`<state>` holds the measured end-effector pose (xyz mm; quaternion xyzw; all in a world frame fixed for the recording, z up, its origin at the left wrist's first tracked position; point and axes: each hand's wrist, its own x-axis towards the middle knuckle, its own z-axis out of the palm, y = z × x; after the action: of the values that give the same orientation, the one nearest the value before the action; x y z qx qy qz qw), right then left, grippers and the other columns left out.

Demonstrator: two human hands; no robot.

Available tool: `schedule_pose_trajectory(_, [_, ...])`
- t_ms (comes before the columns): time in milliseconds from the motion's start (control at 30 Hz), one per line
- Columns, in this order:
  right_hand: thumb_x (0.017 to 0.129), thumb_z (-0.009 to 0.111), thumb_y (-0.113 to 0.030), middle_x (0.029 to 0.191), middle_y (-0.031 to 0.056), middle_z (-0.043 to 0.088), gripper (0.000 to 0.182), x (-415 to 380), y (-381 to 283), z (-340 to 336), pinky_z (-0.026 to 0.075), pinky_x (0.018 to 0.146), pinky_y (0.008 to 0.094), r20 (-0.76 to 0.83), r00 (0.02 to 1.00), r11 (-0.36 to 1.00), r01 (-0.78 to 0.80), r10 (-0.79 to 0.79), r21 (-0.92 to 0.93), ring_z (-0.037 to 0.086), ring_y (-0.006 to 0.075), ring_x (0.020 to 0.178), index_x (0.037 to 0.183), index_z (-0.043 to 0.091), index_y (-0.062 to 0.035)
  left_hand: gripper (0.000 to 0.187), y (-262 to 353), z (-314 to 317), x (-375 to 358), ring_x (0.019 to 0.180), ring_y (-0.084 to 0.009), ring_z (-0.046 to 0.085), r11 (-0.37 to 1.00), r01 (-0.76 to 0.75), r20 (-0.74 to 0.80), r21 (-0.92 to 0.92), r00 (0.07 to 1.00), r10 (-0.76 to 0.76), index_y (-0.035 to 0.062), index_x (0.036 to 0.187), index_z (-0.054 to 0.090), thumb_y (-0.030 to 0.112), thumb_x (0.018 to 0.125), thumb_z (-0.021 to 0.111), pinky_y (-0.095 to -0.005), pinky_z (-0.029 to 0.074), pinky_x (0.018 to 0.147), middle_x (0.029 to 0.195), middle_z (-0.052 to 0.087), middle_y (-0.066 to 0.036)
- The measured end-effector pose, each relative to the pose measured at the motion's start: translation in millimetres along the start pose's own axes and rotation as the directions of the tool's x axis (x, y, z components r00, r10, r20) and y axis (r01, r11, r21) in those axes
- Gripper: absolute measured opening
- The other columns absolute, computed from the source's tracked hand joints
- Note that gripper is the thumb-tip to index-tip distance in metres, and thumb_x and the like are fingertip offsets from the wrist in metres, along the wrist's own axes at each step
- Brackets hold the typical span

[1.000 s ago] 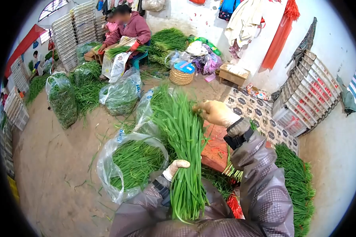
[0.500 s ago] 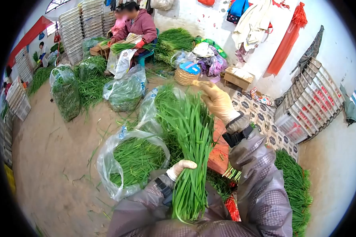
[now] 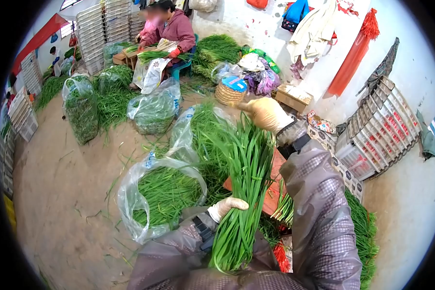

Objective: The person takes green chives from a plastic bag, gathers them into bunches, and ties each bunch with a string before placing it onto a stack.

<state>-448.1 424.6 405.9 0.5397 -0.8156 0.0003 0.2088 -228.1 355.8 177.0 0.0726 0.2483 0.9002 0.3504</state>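
A thick bunch of garlic chives stretches from my lap up toward my right hand. My left hand, in a pale glove, is wrapped round the lower middle of the bunch. Over its far end is my right hand, also gloved, with fingers curled and pointing left. What those fingers grip, if anything, is hidden; leaves just left of them are smeared by motion. Below and right of the bunch lies a reddish board, with more chive stems at its edge.
An open plastic bag of loose leaves stands at my left, with another bag behind it. Piled chives lie at my right. Stacked white crates lean by the wall. A person sits at the back handling greens.
My right hand has moved slightly down, its fingers now more curled. The bunch and my left hand have shifted a little to the right.
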Motion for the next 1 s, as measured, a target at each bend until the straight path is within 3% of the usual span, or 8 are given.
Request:
schedule_pose_trajectory(133, [0.071,0.063,-0.013,0.074,0.0145,0.067,0.015,4.8,-8.4,5.1,0.054,0.067,0.0452,0.352,0.932,0.971,0.154,-0.082,-0.180,0.068,0.0350,0.074,0.082,0.073,-0.0108,0.048,1.3,6.3,0.9,0.084,-0.0254,0.070,1.000,0.017,0.001,-0.006,1.000,-0.017,-0.0002,0.122,0.059,0.014,0.077,0.066,-0.0396,0.057,0.078,0.103,0.070,-0.014])
schedule_pose_trajectory(333, [0.075,0.060,-0.009,0.075,0.0186,0.067,0.016,1.3,17.3,13.6,0.054,0.070,0.0459,-0.093,0.933,0.937,-0.349,0.348,0.005,0.068,0.0380,0.079,0.088,0.070,-0.0076,0.047,1.1,3.7,-0.9,0.083,-0.0258,0.070,0.999,0.019,0.000,-0.048,1.000,-0.019,-0.0007,0.122,0.059,0.013,0.077,0.065,-0.0397,0.058,0.078,0.103,0.070,-0.015])
schedule_pose_trajectory(433, [0.078,0.058,-0.007,0.086,0.0174,0.068,0.029,-10.2,10.9,-4.2,0.054,0.075,0.0443,-0.184,0.942,0.959,-0.272,0.281,0.076,0.067,0.0361,0.087,0.103,0.072,-0.0136,0.047,3.7,6.0,-1.1,0.083,-0.0259,0.070,0.996,0.044,0.050,-0.073,0.998,-0.040,-0.0002,0.122,0.059,0.014,0.077,0.065,-0.0399,0.058,0.077,0.102,0.070,-0.015])
schedule_pose_trajectory(533, [0.080,0.059,-0.011,0.096,0.0150,0.068,0.031,-17.9,-3.4,-24.0,0.054,0.078,0.0428,0.041,0.993,0.918,-0.120,0.113,0.379,0.067,0.0334,0.088,0.107,0.073,-0.0174,0.046,7.1,18.7,-3.7,0.083,-0.0260,0.070,0.998,-0.010,0.023,-0.055,1.000,0.012,0.0004,0.121,0.060,0.014,0.078,0.065,-0.0404,0.058,0.077,0.102,0.070,-0.015])
schedule_pose_trajectory(700, [0.076,0.066,-0.021,0.077,0.0115,0.068,0.015,-28.0,-40.5,-6.2,0.053,0.070,0.0413,0.362,0.911,0.980,0.181,-0.199,0.083,0.066,0.0318,0.073,0.085,0.072,-0.0114,0.046,3.9,9.0,-3.3,0.084,-0.0259,0.070,0.997,0.020,0.033,-0.074,0.999,-0.017,0.0006,0.122,0.059,0.015,0.079,0.065,-0.0401,0.058,0.079,0.102,0.070,-0.015])
schedule_pose_trajectory(800, [0.068,0.064,-0.015,0.069,0.0156,0.066,0.012,-21.6,-45.5,11.7,0.052,0.067,0.0406,0.055,0.997,0.971,-0.036,0.050,-0.236,0.067,0.0321,0.068,0.072,0.071,-0.0059,0.046,9.0,19.7,-5.3,0.084,-0.0256,0.070,0.997,0.019,0.042,-0.068,0.999,-0.016,0.0000,0.122,0.059,0.015,0.079,0.065,-0.0395,0.058,0.079,0.103,0.070,-0.015])
schedule_pose_trajectory(833, [0.070,0.064,-0.014,0.071,0.0153,0.067,0.012,-15.3,-43.9,1.8,0.052,0.068,0.0433,-0.002,0.969,0.962,-0.246,0.248,-0.114,0.067,0.0332,0.069,0.075,0.073,-0.0083,0.046,8.6,23.5,-7.2,0.085,-0.0256,0.070,0.997,0.016,0.046,-0.073,0.999,-0.012,-0.0002,0.122,0.059,0.015,0.079,0.065,-0.0393,0.058,0.079,0.104,0.070,-0.015])
schedule_pose_trajectory(1000, [0.085,0.062,-0.028,0.079,0.0177,0.069,0.021,-8.1,-59.0,-16.7,0.054,0.072,0.0452,-0.058,0.996,0.971,-0.056,0.071,0.234,0.068,0.0362,0.078,0.095,0.074,-0.0143,0.046,10.2,20.6,-6.1,0.086,-0.0251,0.070,0.998,0.023,0.050,-0.062,0.999,-0.020,-0.0014,0.123,0.059,0.015,0.080,0.065,-0.0390,0.057,0.081,0.105,0.070,-0.015])
